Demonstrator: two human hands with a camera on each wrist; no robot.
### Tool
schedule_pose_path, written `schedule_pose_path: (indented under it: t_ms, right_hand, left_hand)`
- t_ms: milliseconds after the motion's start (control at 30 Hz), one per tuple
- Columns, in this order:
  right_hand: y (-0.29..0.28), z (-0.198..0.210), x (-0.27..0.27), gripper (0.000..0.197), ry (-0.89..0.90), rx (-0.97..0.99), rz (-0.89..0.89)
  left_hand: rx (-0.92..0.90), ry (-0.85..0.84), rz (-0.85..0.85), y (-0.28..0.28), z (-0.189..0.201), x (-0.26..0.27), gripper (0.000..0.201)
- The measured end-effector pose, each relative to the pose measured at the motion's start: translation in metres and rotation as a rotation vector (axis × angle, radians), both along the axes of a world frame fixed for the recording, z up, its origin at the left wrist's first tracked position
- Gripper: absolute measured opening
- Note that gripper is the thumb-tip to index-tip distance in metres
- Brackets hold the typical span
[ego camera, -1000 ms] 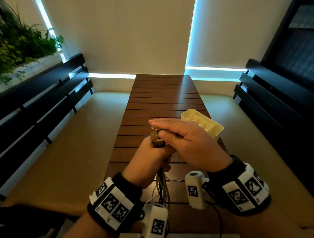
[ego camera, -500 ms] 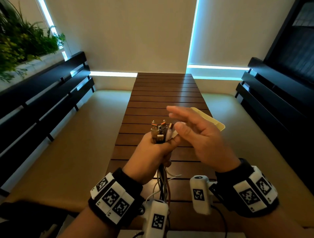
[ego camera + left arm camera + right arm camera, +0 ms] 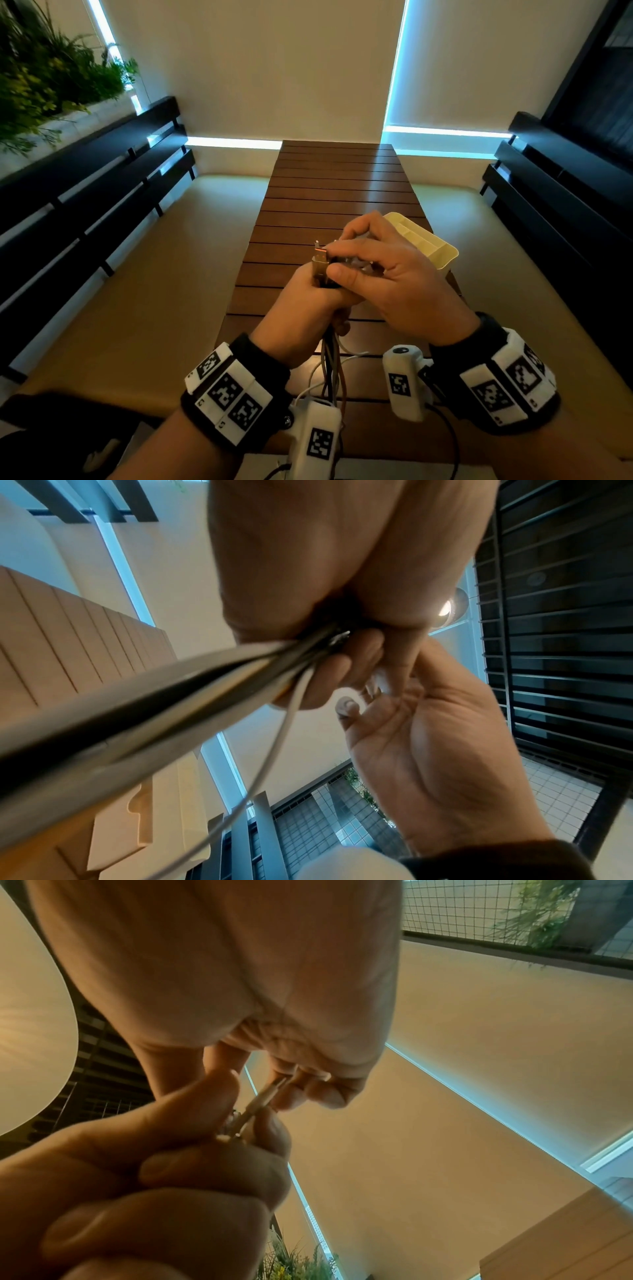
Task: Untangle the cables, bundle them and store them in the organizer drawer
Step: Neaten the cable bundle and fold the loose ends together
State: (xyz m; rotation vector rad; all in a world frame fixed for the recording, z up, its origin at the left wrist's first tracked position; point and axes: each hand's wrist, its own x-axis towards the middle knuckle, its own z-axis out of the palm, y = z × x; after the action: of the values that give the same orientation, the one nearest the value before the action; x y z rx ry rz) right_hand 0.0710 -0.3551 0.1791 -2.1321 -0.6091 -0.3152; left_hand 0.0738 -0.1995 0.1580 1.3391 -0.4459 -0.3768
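Observation:
My left hand (image 3: 305, 305) grips a bundle of several cables (image 3: 331, 363) upright above the table, with the metal connectors (image 3: 320, 261) sticking out on top. The loose cable lengths (image 3: 171, 696) hang down past my wrist, a thin white one (image 3: 274, 750) among them. My right hand (image 3: 380, 274) is curled over the connector ends. In the right wrist view its fingertips (image 3: 284, 1096) pinch one plug (image 3: 263, 1096) that rises from my left fist (image 3: 137, 1177). The cream organizer drawer (image 3: 432, 245) stands just behind my right hand, partly hidden by it.
A long slatted wooden table (image 3: 335, 185) runs away from me towards the wall. Cushioned benches with dark slatted backs (image 3: 85, 192) flank it on both sides. Plants (image 3: 44, 78) stand at the upper left.
A second ago my right hand lay flat over the connector ends. It then lifted away open, and now its fingers are curled back down onto the plugs. My left hand keeps its grip.

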Motion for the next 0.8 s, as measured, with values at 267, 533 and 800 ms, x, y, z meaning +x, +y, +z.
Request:
schedule_pose_path:
  t_ms: [267, 533, 800]
  right_hand:
    - [0.004, 0.001, 0.004, 0.028, -0.121, 0.0, 0.007]
    - [0.004, 0.009, 0.008, 0.018, -0.132, -0.083, -0.053]
    - [0.0, 0.026, 0.021, 0.012, -0.064, -0.111, 0.057]
  left_hand:
    - [0.008, 0.011, 0.034, -0.002, 0.001, 0.003, 0.02]
    - [0.055, 0.008, 0.05, 0.001, -0.003, 0.007, 0.024]
    - [0.119, -0.033, -0.027, -0.002, -0.001, 0.009, 0.042]
